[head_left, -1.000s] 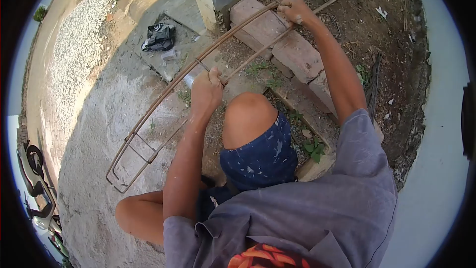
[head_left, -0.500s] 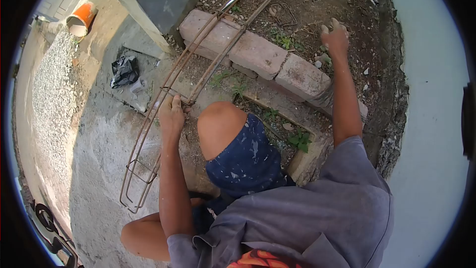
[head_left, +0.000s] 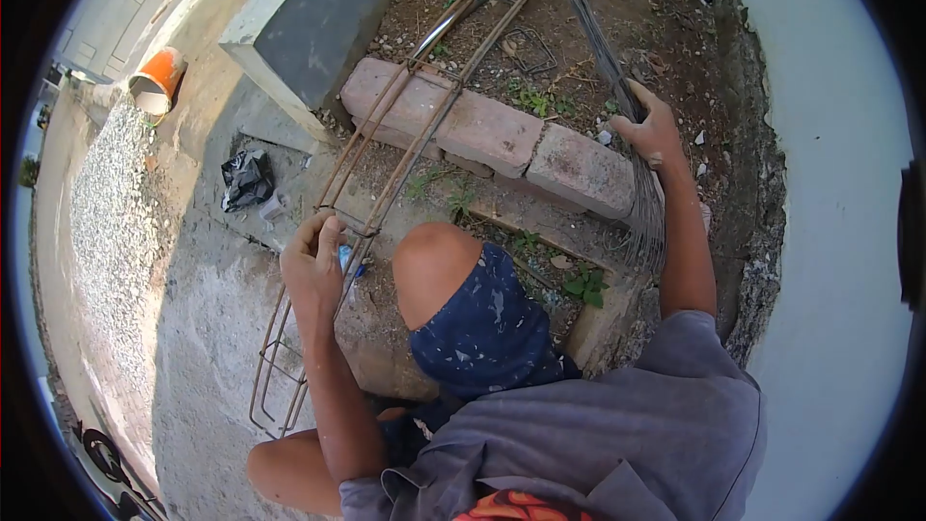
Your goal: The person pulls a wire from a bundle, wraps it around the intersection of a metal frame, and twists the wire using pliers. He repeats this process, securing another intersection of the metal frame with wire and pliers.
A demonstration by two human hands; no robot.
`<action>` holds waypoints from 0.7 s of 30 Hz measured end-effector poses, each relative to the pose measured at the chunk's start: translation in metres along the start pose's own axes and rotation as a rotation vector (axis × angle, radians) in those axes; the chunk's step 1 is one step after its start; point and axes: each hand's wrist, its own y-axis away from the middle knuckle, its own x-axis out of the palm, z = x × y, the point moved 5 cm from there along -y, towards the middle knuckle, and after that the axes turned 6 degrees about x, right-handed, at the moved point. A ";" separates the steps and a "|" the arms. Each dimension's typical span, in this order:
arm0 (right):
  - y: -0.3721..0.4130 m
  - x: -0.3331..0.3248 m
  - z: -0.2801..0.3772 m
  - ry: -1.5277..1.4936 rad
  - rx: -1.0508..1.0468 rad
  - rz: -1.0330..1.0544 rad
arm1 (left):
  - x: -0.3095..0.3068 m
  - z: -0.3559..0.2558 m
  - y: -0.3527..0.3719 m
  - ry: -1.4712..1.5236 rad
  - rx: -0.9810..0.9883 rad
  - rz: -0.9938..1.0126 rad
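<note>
A long rebar cage (head_left: 415, 150), with rusty bars joined by small stirrups, lies slanted across a low brick course. My left hand (head_left: 313, 265) is closed at its near part, by a stirrup, fingers curled at the left bar; the hand hides part of the contact. Out to the right, my right hand (head_left: 651, 125) grips a bundle of thin grey tie wire (head_left: 648, 212) near its middle. The wire's upper end points up and away; its lower strands fan out beside the bricks (head_left: 584, 159).
A grey plastered block wall (head_left: 309, 39) stands at upper left, a pale wall (head_left: 830, 232) at right. An orange bucket (head_left: 159, 77), a gravel heap (head_left: 116, 222) and a black plastic bag (head_left: 248, 179) are on the left. A shiny tube (head_left: 463, 14) lies by the cage.
My right hand, earlier reaching over the soil with no wire visible, now holds the tie wire bundle. My left hand has shifted slightly down and left along the cage.
</note>
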 end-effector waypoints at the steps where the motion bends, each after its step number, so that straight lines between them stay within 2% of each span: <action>1: 0.013 0.006 0.026 -0.029 -0.085 0.055 | 0.004 -0.020 -0.002 0.047 0.040 0.039; 3: 0.045 0.020 0.081 -0.037 -0.184 0.140 | 0.016 -0.060 -0.011 0.157 0.122 0.097; 6: 0.078 0.046 0.111 0.050 -0.350 0.270 | 0.027 -0.098 -0.033 0.307 0.191 0.087; 9: 0.102 0.067 0.131 -0.049 -0.484 0.367 | 0.026 -0.102 -0.059 0.511 0.056 0.036; 13: 0.114 0.084 0.132 -0.027 -0.419 0.461 | 0.005 -0.105 -0.050 0.110 0.279 -0.214; 16: 0.119 0.087 0.140 0.033 -0.463 0.407 | 0.013 -0.103 -0.034 -0.090 0.428 -0.097; 19: 0.122 0.091 0.151 0.031 -0.404 0.441 | 0.020 -0.095 -0.026 -0.167 0.589 -0.228; 21: 0.126 0.095 0.152 0.089 -0.466 0.389 | 0.024 -0.090 -0.022 -0.203 0.637 -0.301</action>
